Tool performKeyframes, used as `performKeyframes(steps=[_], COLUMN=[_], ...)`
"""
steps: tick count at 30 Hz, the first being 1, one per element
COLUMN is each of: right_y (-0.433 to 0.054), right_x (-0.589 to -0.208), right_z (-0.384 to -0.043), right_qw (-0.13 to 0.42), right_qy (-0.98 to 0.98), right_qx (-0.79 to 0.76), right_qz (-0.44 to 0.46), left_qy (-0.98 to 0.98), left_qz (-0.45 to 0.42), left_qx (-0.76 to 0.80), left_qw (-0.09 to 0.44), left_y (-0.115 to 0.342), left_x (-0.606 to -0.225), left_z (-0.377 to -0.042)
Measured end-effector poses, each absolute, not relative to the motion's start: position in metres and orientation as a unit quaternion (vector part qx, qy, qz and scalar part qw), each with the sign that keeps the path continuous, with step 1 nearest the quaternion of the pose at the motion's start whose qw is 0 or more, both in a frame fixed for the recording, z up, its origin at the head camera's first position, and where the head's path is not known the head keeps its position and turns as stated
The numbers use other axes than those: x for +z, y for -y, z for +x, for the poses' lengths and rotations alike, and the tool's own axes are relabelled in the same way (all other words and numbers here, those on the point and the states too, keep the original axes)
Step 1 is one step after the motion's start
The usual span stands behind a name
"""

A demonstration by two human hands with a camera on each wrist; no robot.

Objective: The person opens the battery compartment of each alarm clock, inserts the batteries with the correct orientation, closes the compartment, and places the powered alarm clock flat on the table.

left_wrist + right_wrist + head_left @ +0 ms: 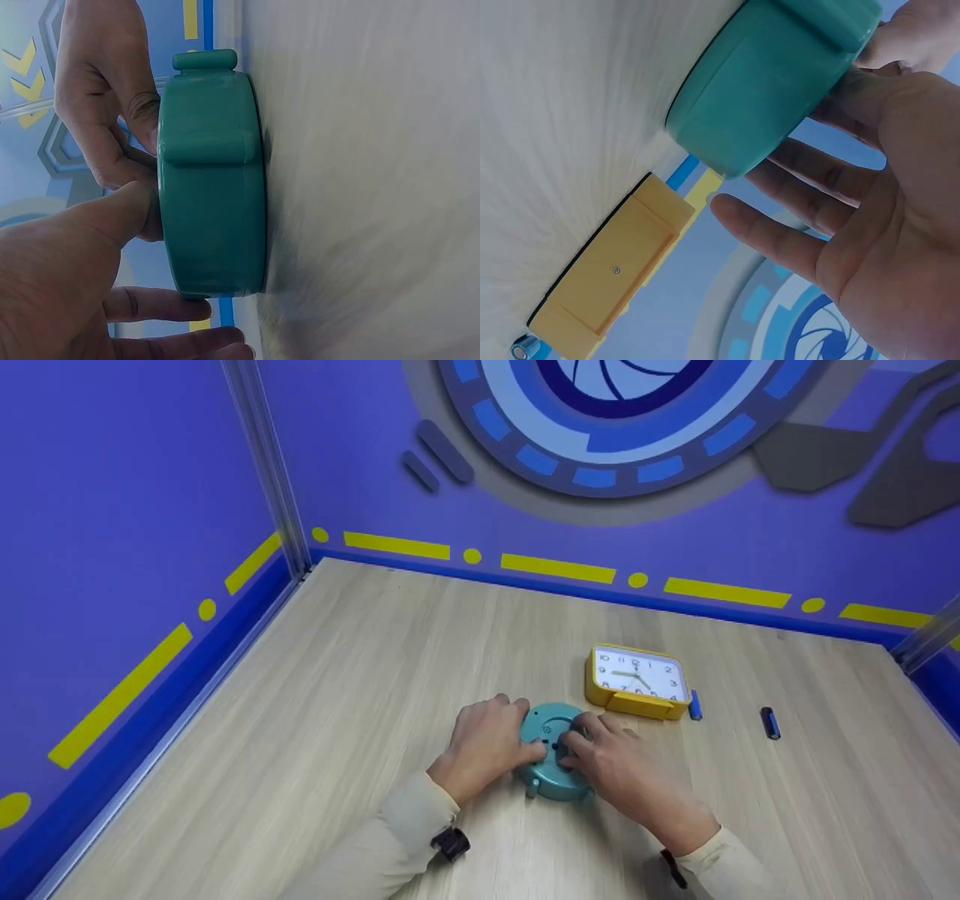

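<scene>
A round teal clock (pixel 553 787) lies on the table with its back up, showing small holes, dark knobs and a recess. My left hand (pixel 484 742) grips its left side, the thumb pressing on the back and the fingers around the rim. In the left wrist view, the tips of that hand's fingers (pixel 157 304) reach along the clock's side wall. My right hand (pixel 619 761) has its thumb and curled index finger at the recess on the back. Its other fingers (pixel 769 236) extend past the rim in the right wrist view. Those right fingertips partly hide the recess.
A yellow rectangular alarm clock (pixel 637 703) stands just behind and right of the teal one. Beside it lies a blue battery (pixel 696 706), and farther right a small black-and-blue cylinder (pixel 770 723). Blue-purple walls (pixel 360 495) bound the wood-look table (pixel 360 660) at the back and left.
</scene>
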State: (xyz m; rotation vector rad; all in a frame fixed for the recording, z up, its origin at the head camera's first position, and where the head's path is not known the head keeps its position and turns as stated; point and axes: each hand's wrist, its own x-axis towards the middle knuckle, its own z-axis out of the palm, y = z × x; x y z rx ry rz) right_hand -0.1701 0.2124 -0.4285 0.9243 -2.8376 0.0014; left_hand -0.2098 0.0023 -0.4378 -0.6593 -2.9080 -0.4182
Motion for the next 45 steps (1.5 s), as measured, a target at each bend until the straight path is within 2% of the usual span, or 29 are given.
performKeyframes(steps=[17,33,45], right_y=[-0.2090,-0.2083,-0.2081], right_x=[-0.4323,-0.4344,-0.4338], right_z=[-0.1632,-0.1626,-0.1657], right_qw=[0.056,0.074,0.086], right_qy=[0.946,0.944,0.926], right_qx=[-0.048,-0.053,-0.034], right_qz=[0.314,0.317,0.367], left_qy=[0.963,0.962,0.960], left_qz=[-0.223,-0.223,-0.224], left_qx=[-0.128,-0.138,-0.156], left_qw=[0.078,0.084,0.069], left_y=[-0.0066,-0.0046,-0.0006], left_x=[-0.4388,-0.4402,-0.4378], left_z=[-0.2088,-0.2074,-0.2092])
